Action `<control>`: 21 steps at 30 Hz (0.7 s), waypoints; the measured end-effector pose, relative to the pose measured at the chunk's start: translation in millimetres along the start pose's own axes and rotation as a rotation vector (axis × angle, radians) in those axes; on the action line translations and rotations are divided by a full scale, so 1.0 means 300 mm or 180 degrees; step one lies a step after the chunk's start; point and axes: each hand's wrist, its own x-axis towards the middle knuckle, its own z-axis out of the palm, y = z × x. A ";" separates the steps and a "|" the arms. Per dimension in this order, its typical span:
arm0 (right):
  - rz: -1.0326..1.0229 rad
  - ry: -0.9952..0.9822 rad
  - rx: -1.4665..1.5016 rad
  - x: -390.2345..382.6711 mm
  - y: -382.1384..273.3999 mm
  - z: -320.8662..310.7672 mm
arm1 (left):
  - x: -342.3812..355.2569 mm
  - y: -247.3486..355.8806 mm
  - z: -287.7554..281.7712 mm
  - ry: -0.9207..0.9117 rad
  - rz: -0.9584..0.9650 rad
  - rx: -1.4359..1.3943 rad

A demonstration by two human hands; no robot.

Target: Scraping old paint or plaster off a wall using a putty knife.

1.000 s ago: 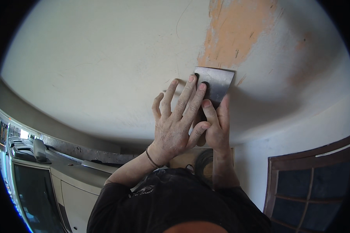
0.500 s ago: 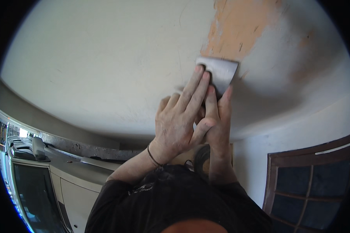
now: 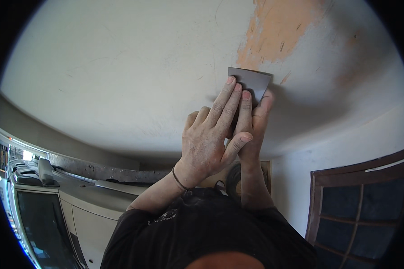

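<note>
My right hand (image 3: 255, 134) grips a putty knife with a wide grey metal blade (image 3: 254, 80), held flat-angled near the pale wall surface (image 3: 134, 67). Its handle is hidden behind my hands. Over it lies my left hand (image 3: 206, 139), dusty, two long fingers stretched along the blade's left side and the thumb apart, crossing in front of my right hand. The other left fingers are bent. Just beyond the blade's edge is an orange patch (image 3: 278, 31) with ragged borders and dark streaks. Smaller orange marks (image 3: 285, 77) show right of the blade.
A brown-framed door or window with dark panes (image 3: 339, 201) stands at lower right. At lower left is a light cabinet (image 3: 92, 228) with a dark glass front (image 3: 45, 224) and things on top. A dark round object (image 3: 233, 179) shows below, partly hidden by my arms.
The blade has turned from bright to dull grey as its tilt changed. Both hands shift slightly. The orange patch is narrower just above the blade, with more white at its lower right.
</note>
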 end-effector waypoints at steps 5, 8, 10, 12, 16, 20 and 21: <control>0.0890 -0.0465 0.0273 0.049 -0.054 -0.038 | 0.019 0.012 0.006 -0.0079 -0.0028 0.0045; 0.0837 -0.0403 0.0294 0.056 -0.089 -0.046 | 0.030 0.057 -0.010 -0.0245 -0.0114 -0.0074; 0.0666 -0.0418 0.0285 0.040 -0.060 -0.045 | 0.011 0.044 0.000 -0.0264 -0.0139 -0.0070; 0.0754 -0.0399 0.0173 0.046 -0.044 -0.046 | 0.018 0.030 0.016 -0.0254 -0.0135 -0.0094; 0.0656 -0.0389 0.0000 0.065 -0.086 -0.051 | 0.078 0.065 -0.023 -0.0224 -0.0189 -0.0318; 0.0761 -0.0355 0.0018 0.037 -0.046 -0.054 | 0.013 0.026 0.028 -0.0090 -0.0183 -0.0472; 0.0932 -0.0439 -0.0008 0.035 -0.053 -0.057 | 0.016 0.033 0.026 -0.0095 -0.0188 -0.0426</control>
